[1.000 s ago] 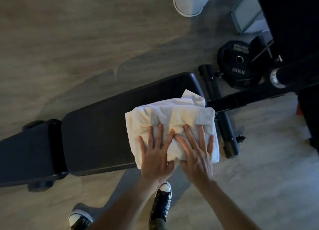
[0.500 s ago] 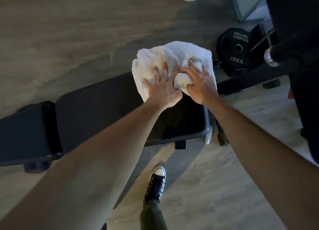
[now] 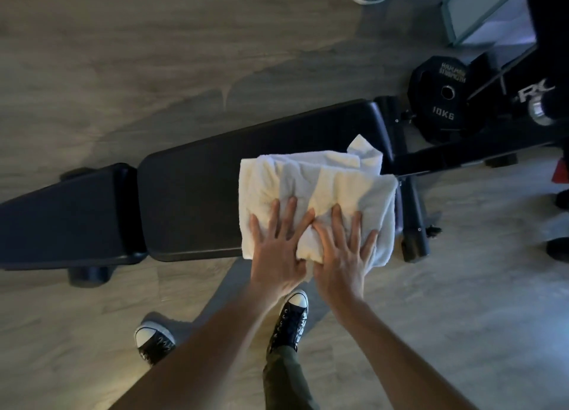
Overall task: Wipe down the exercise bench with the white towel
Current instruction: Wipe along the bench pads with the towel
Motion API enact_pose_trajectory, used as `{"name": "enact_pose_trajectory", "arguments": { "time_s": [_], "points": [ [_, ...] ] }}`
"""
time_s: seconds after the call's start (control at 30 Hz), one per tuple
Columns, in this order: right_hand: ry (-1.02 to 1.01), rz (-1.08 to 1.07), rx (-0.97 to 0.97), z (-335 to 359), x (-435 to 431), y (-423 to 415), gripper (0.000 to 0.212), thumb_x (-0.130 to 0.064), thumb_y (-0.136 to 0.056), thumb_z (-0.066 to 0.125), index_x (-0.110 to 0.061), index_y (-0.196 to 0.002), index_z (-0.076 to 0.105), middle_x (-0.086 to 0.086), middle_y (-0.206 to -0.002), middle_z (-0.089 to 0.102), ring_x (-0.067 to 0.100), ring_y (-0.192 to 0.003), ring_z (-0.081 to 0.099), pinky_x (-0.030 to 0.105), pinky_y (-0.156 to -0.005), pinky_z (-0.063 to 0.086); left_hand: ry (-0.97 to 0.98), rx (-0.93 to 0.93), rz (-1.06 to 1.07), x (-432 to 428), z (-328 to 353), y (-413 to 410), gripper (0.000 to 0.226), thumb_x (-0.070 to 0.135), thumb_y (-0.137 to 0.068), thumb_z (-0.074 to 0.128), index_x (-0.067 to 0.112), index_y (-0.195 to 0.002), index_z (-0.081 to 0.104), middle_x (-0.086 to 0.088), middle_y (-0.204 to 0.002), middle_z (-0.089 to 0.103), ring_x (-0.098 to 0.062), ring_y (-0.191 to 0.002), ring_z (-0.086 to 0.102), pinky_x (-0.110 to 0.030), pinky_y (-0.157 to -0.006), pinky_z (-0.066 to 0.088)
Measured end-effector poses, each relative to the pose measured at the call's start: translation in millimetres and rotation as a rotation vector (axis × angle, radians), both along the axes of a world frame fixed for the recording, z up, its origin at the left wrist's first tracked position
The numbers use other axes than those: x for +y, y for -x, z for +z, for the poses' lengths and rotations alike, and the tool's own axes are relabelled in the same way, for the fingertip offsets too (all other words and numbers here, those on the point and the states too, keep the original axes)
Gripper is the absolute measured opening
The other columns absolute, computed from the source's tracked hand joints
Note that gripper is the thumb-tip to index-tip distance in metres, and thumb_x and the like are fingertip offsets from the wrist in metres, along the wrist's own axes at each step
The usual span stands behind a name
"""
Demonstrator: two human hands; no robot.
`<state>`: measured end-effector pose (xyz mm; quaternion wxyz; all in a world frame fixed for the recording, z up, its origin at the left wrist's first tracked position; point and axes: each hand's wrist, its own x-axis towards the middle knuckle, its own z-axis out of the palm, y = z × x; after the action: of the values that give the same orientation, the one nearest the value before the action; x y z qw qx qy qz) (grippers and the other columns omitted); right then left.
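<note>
White towel (image 3: 317, 188) pulled back to bench's (image 3: 191, 194) near edge.

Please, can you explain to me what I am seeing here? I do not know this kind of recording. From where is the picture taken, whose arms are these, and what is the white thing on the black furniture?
There is no machine here. A person wears a camera on the head, so the picture looks down along their own bare arms.

The long black padded piece is an exercise bench standing on a wood-look floor. The white thing is a towel, loosely folded, lying on the bench's right end.

The left hand and right hand lie flat on the towel, fingers spread, pressing it down; neither hand closes around it.

Below you see the person's black sneakers. At the upper right lies a black weight plate marked 10KG.
</note>
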<state>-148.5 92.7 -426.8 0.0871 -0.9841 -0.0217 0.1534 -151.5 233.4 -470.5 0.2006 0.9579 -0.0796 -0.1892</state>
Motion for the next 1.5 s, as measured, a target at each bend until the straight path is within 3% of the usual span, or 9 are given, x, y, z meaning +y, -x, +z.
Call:
{"name": "enact_pose_trajectory", "arguments": {
  "time_s": [0.13, 0.27, 0.6, 0.77, 0.9, 1.03, 1.23, 1.37, 1.5],
  "points": [
    [0.011, 0.201, 0.053, -19.5, 40.5, 35.2, 0.08, -0.015, -0.075, 0.065, -0.033, -0.15, 0.043, 0.006, -0.172, 0.02, 0.045, -0.158, 0.005, 0.079, -0.116, 0.013, -0.035, 0.058, 0.097, 51.5, -14.2, 56.9, 0.078, 0.068, -0.096, 0.022, 0.036, -0.165, 0.003, -0.006, -0.176, -0.003, -0.038, -0.161, -0.002, -0.077, -0.12, 0.011],
    [0.041, 0.288, 0.051, -31.1, 67.3, 13.8, 0.091, -0.019, -0.066, 0.08, -0.033, -0.148, 0.044, 0.005, -0.172, 0.021, 0.045, -0.158, 0.005, 0.076, -0.12, 0.007, -0.011, 0.065, 0.154, 82.6, -24.3, 49.8, 0.079, 0.058, -0.094, 0.03, 0.04, -0.164, -0.002, -0.004, -0.176, 0.0, -0.038, -0.161, 0.002, -0.078, -0.117, 0.018],
    [0.058, 0.437, 0.072, -33.0, 138.8, -150.9, 0.071, -0.031, -0.094, 0.061, -0.037, -0.156, 0.027, -0.002, -0.174, 0.005, 0.043, -0.158, -0.005, 0.072, -0.122, -0.003, -0.051, 0.209, 0.223, 153.2, -19.2, -94.9, 0.084, 0.048, -0.101, 0.042, 0.037, -0.161, -0.015, -0.003, -0.175, -0.013, -0.035, -0.161, -0.008, -0.074, -0.119, 0.016],
    [0.084, 0.407, 0.184, -25.2, 173.2, -210.0, 0.054, -0.036, -0.102, 0.044, -0.037, -0.154, 0.029, 0.002, -0.17, 0.017, 0.043, -0.158, 0.004, 0.075, -0.12, 0.003, -0.163, 0.302, 0.216, 184.9, -12.2, -159.8, 0.083, 0.049, -0.089, 0.032, 0.027, -0.163, 0.003, -0.004, -0.173, 0.002, -0.032, -0.159, 0.009, -0.062, -0.12, 0.027],
    [0.114, 0.435, 0.112, -27.0, 173.4, -175.6, 0.066, -0.037, -0.099, 0.051, -0.037, -0.158, 0.021, 0.003, -0.173, 0.006, 0.043, -0.158, -0.003, 0.073, -0.121, 0.001, -0.063, 0.257, 0.208, 179.1, -18.6, -115.5, 0.078, 0.04, -0.101, 0.034, 0.033, -0.163, -0.012, -0.004, -0.174, -0.019, -0.033, -0.16, -0.015, -0.07, -0.122, 0.01],
    [0.062, 0.46, 0.081, -39.2, 170.4, -88.1, 0.08, -0.029, -0.089, 0.067, -0.037, -0.158, 0.027, 0.001, -0.175, 0.0, 0.046, -0.158, -0.007, 0.074, -0.12, -0.005, -0.119, 0.098, 0.196, 183.4, -34.4, -25.4, 0.084, 0.046, -0.099, 0.041, 0.036, -0.163, -0.013, -0.008, -0.176, -0.009, -0.039, -0.161, -0.004, -0.073, -0.12, 0.017],
    [0.046, 0.533, 0.162, -56.4, 199.7, 14.6, 0.097, -0.033, -0.077, 0.08, -0.034, -0.157, 0.025, 0.006, -0.175, 0.006, 0.049, -0.157, -0.002, 0.077, -0.118, -0.003, -0.095, 0.147, 0.294, 210.9, -53.6, 91.4, 0.09, 0.047, -0.095, 0.053, 0.037, -0.164, -0.004, -0.007, -0.176, -0.003, -0.037, -0.161, -0.002, -0.071, -0.12, 0.023],
    [0.064, 0.582, 0.158, -62.9, 214.4, 0.1, 0.094, -0.033, -0.081, 0.077, -0.034, -0.158, 0.023, 0.007, -0.175, 0.0, 0.049, -0.157, -0.008, 0.077, -0.118, -0.005, -0.112, 0.129, 0.239, 232.0, -56.3, 77.5, 0.087, 0.051, -0.089, 0.036, 0.037, -0.163, -0.009, -0.011, -0.175, 0.001, -0.04, -0.16, 0.005, -0.068, -0.121, 0.025],
    [0.014, 0.605, 0.091, -65.5, 244.7, -70.4, 0.086, -0.025, -0.089, 0.066, -0.03, -0.161, 0.021, 0.004, -0.175, -0.001, 0.044, -0.158, -0.012, 0.073, -0.121, -0.004, -0.112, 0.163, 0.274, 261.8, -56.7, 10.0, 0.078, 0.051, -0.099, 0.031, 0.041, -0.159, -0.017, -0.011, -0.175, -0.01, -0.04, -0.16, -0.006, -0.062, -0.128, 0.01]
  ]
}}
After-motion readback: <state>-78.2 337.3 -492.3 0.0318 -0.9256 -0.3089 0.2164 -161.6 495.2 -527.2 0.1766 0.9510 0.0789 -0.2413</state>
